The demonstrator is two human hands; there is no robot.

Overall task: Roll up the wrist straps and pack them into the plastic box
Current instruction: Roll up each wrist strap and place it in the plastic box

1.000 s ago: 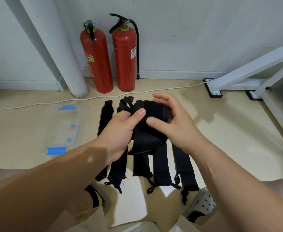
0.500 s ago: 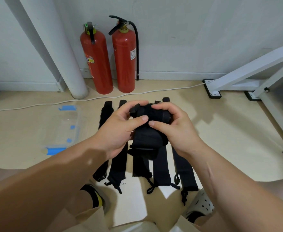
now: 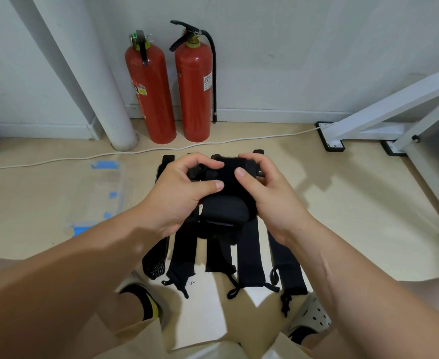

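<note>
I hold a black wrist strap [image 3: 224, 200] in mid-air, mostly wound into a thick roll. My left hand [image 3: 182, 195] grips its left side, thumb on the front and fingers curled over the top. My right hand [image 3: 265, 195] grips the right side the same way. Several more black straps [image 3: 249, 257] lie flat side by side on the floor beneath, loops toward me. The clear plastic box [image 3: 101, 195] with blue clips sits on the floor to the left, lid off.
Two red fire extinguishers [image 3: 171, 92] stand against the wall behind the straps, beside a white pipe [image 3: 104, 86]. A white cable [image 3: 161, 149] runs across the floor. A white table frame [image 3: 384, 120] stands at right. My feet and knees are at the bottom.
Both hands have kept rolling the strap; the loose end that stuck up a second ago is now wound in, and the roll is tighter and slightly lower.
</note>
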